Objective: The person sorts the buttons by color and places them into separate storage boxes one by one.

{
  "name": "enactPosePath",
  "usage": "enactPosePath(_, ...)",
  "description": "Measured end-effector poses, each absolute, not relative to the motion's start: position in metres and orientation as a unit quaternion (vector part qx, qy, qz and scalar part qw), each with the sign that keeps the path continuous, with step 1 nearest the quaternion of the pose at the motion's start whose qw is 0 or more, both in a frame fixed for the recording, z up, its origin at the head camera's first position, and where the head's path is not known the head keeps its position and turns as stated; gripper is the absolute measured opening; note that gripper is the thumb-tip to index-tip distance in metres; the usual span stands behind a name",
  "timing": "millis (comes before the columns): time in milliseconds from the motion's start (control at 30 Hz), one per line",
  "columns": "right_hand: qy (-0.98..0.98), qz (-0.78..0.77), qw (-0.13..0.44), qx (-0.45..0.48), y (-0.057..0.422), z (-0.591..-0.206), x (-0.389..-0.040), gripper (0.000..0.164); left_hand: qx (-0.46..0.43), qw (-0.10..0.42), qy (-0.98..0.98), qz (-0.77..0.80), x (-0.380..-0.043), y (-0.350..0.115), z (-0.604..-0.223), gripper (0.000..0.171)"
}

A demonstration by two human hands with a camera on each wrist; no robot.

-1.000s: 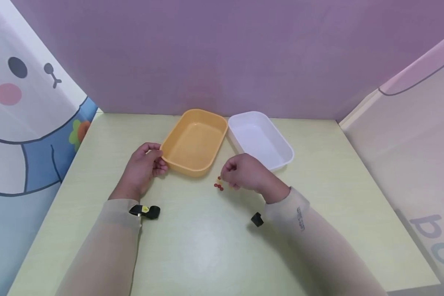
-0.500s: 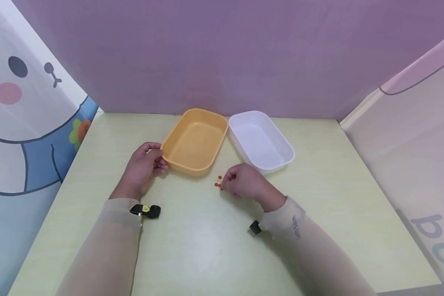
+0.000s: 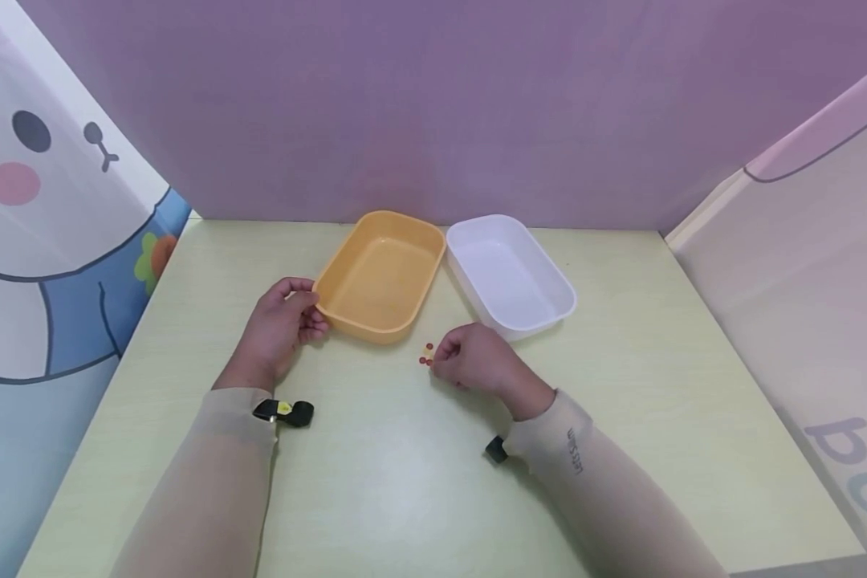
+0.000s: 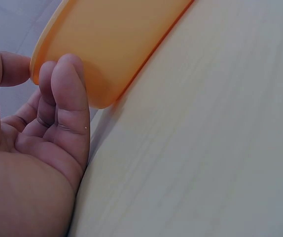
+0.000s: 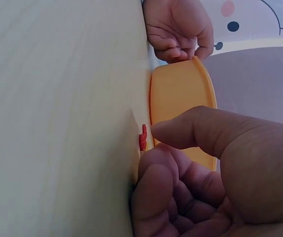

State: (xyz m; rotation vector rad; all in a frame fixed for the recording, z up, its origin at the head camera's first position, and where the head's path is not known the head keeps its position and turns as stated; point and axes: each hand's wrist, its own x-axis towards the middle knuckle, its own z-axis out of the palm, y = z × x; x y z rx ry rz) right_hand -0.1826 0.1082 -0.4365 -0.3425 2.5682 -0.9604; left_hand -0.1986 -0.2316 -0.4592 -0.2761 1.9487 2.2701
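My left hand point(image 3: 280, 321) holds the near left corner of an orange plastic tray point(image 3: 364, 331), which stands on the table. Thumb at the rim, curled fingers against the outer wall: that is how the left hand point(image 4: 48, 133) lies in its wrist view. Several tiny red beads point(image 3: 429, 347) lie together on the table just right of this tray. Over their right side is my right hand point(image 3: 477, 359), low on the tabletop, partly hiding them. In its wrist view the right hand point(image 5: 191, 173) has a small gap between thumb and forefinger, with red beads point(image 5: 143, 138) just beyond the fingertips.
A white plastic tray point(image 3: 509, 281) stands right of the orange one, behind my right hand. The pale wooden table point(image 3: 383, 466) meets a purple wall point(image 3: 419, 112) behind the trays. Printed panels flank it left point(image 3: 58, 233) and right point(image 3: 802, 281).
My right hand has moved down towards me and now covers part of the bead group; the white tray's near corner shows more. The left hand and orange tray stay where they were.
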Motion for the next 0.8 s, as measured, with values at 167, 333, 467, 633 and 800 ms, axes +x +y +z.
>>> enactPosePath(167,0.917,-0.331,0.183,-0.124,0.1071,-0.4377,-0.1810,0.012,-0.096,0.069,0.648,0.752,-0.1977,-0.2320,-0.4585,0.022)
enactPosePath(333,0.920,-0.325,0.175,-0.129,0.1072,-0.4378,-0.1805,0.013,-0.091,0.068,0.648,0.754,-0.1966,-0.2313,-0.4578,0.025)
enactPosePath(467,0.925,-0.315,0.159,-0.144,0.1072,-0.4387,-0.1802,0.013,-0.091,0.067,0.648,0.753,-0.1963,-0.2306,-0.4576,0.027)
enactPosePath(633,0.929,-0.305,0.144,-0.153,0.1059,-0.4413,-0.1791,0.012,-0.093,0.065,0.649,0.752,-0.1974,-0.2298,-0.4582,0.026)
enactPosePath(800,0.930,-0.302,0.135,-0.162,0.1052,-0.4415,-0.1785,0.011,-0.095,0.065,0.651,0.750,-0.1978,-0.2301,-0.4580,0.025)
